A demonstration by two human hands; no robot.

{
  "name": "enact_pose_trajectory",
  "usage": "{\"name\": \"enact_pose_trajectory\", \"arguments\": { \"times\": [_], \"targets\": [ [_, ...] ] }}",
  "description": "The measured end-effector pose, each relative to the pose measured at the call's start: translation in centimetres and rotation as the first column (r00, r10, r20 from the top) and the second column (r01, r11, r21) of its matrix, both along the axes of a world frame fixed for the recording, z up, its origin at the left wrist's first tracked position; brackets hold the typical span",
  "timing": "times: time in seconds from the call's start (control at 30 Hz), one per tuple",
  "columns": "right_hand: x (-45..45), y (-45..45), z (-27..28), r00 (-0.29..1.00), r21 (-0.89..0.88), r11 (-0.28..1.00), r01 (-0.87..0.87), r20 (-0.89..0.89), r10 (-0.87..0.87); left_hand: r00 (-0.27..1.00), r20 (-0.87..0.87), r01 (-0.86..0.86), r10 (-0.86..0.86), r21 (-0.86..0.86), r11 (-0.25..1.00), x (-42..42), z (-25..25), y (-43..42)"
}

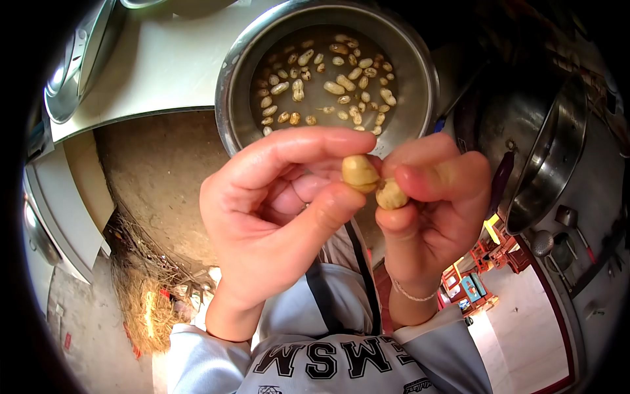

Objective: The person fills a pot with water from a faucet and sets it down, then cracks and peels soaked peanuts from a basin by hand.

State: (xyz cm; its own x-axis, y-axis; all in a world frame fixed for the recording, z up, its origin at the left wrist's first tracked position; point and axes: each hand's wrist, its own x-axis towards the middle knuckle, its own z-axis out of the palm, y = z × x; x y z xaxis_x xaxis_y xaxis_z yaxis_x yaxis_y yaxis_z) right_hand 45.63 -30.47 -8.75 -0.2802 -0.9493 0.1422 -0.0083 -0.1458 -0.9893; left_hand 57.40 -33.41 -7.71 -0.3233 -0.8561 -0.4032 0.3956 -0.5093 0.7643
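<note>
Just in front of the metal basin, both hands meet around yellowish peanuts. My left hand [282,203] pinches a pale yellow peanut [359,173] between thumb and forefinger. Beside it, my right hand [440,197] grips a second rounded peanut piece [392,194]. The two pieces touch or nearly touch; whether they are one pod is unclear. Behind the hands, the wide metal basin [226,98] holds water with many peanuts in their shells [298,90], spread about. My fingers cover part of its near rim.
A pale counter [170,59] lies left of the basin, with metal dishes [82,59] at its far left. A large wok [518,111] and a metal pan [548,157] stand at the right. Straw and twigs [154,315] lie on the floor at lower left.
</note>
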Motion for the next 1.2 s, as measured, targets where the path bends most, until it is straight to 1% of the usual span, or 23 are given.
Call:
{"name": "enact_pose_trajectory", "arguments": {
  "times": [0.07,0.17,0.2,0.27,0.37,0.4,0.47,0.5,0.57,0.63,0.7,0.73,0.77,0.8,0.87,0.9,0.93,0.97,1.0,1.07,1.1,1.17,1.2],
  "targets": [
    [0.0,-0.1,-0.2,1.0,-0.037,0.999,-0.002,0.013,0.002,0.999,0.033,0.021,-0.022,0.023,0.999,0.0,0.1,-0.1],
    [-0.2,-0.1,0.0,0.999,-0.027,0.999,-0.031,0.03,0.031,0.998,0.062,-0.001,0.001,0.0,1.0,0.0,0.0,-0.1],
    [-0.3,-0.1,0.3,0.997,0.038,0.998,-0.042,0.061,0.04,0.998,0.061,-0.001,0.001,-0.001,1.0,-0.1,0.1,-0.2],
    [-0.6,0.0,0.4,0.994,0.105,0.993,-0.055,0.095,0.045,0.991,0.136,-0.005,0.006,-0.011,1.0,-0.3,0.1,-0.1],
    [-0.9,-0.1,0.3,0.997,0.103,0.992,-0.076,0.018,0.075,0.99,0.138,0.001,0.001,-0.018,1.0,-0.5,0.0,-0.2],
    [-0.8,-0.1,0.4,0.999,0.123,0.991,-0.047,0.027,0.044,0.991,0.137,0.005,-0.002,-0.021,1.0,-0.6,0.0,-0.2],
    [-0.9,0.0,0.4,0.999,0.142,0.99,-0.013,0.034,0.009,0.997,0.068,0.024,-0.021,-0.041,0.999,-0.6,-0.2,0.0],
    [-0.9,-0.1,0.3,0.987,0.103,0.995,-0.01,0.158,-0.006,0.999,0.045,0.032,-0.03,-0.048,0.998,-0.7,-0.4,0.1],
    [-1.3,-0.1,0.3,0.959,0.062,0.998,0.001,0.283,-0.019,0.979,-0.2,0.049,-0.046,0.011,0.999,-0.7,-0.9,0.3],
    [-2.0,0.2,0.6,0.932,0.124,0.988,-0.089,0.36,0.039,0.974,-0.222,0.066,-0.052,0.053,0.996,-0.6,-1.0,0.2],
    [-2.4,0.1,-0.2,0.935,0.159,0.985,-0.068,0.354,0.008,0.968,-0.247,0.081,-0.055,0.094,0.992,-0.7,-1.0,0.1],
    [-2.4,0.0,-0.5,0.938,0.328,0.944,-0.039,0.338,-0.078,0.968,-0.246,0.08,-0.051,0.109,0.991,-0.8,-1.1,0.1],
    [-2.4,-0.2,-1.0,0.938,0.487,0.873,-0.01,0.308,-0.161,0.968,-0.246,0.08,-0.047,0.125,0.989,-0.8,-1.1,0.1],
    [-2.2,-0.6,-2.2,0.956,0.586,0.805,0.093,0.174,-0.237,0.968,-0.246,0.082,-0.049,0.125,0.989,-0.8,-1.2,0.1],
    [-2.9,-0.1,-6.0,0.983,0.678,0.714,0.176,-0.08,-0.166,0.967,-0.25,0.094,-0.044,0.193,0.977,-0.9,-1.2,0.1],
    [-3.2,-0.3,-7.3,0.982,0.677,0.714,0.179,-0.082,-0.169,0.967,-0.252,0.097,-0.047,0.192,0.977,-0.9,-1.3,0.0],
    [-3.4,-0.5,-8.2,0.933,0.695,0.665,0.275,-0.361,-0.009,0.965,-0.258,0.108,-0.054,0.199,0.974,-0.9,-1.4,0.1],
    [-3.5,-0.6,-8.9,0.789,0.681,0.628,0.377,-0.592,0.167,0.963,-0.264,0.12,-0.062,0.207,0.971,-0.9,-1.5,0.1],
    [-3.3,-0.6,-9.3,0.79,0.68,0.628,0.378,-0.591,0.164,0.963,-0.263,0.122,-0.065,0.206,0.971,-0.9,-1.6,0.2],
    [-2.7,-0.8,-9.9,0.852,0.832,0.525,0.179,-0.398,0.339,0.97,-0.226,0.129,-0.085,0.185,0.974,-0.8,-1.7,0.3],
    [-2.3,-0.9,-10.1,0.854,0.833,0.523,0.178,-0.395,0.338,0.971,-0.224,0.13,-0.087,0.186,0.974,-0.8,-1.8,0.3],
    [-1.6,-1.3,-10.6,0.704,0.765,0.531,0.364,-0.599,0.382,0.97,-0.244,0.061,-0.011,0.197,0.979,-1.0,-2.2,0.2],
    [-1.5,-1.3,-11.4,0.65,0.71,0.559,0.43,-0.672,0.354,0.972,-0.233,0.031,0.02,0.214,0.976,-1.0,-2.3,0.1]
  ]
}}
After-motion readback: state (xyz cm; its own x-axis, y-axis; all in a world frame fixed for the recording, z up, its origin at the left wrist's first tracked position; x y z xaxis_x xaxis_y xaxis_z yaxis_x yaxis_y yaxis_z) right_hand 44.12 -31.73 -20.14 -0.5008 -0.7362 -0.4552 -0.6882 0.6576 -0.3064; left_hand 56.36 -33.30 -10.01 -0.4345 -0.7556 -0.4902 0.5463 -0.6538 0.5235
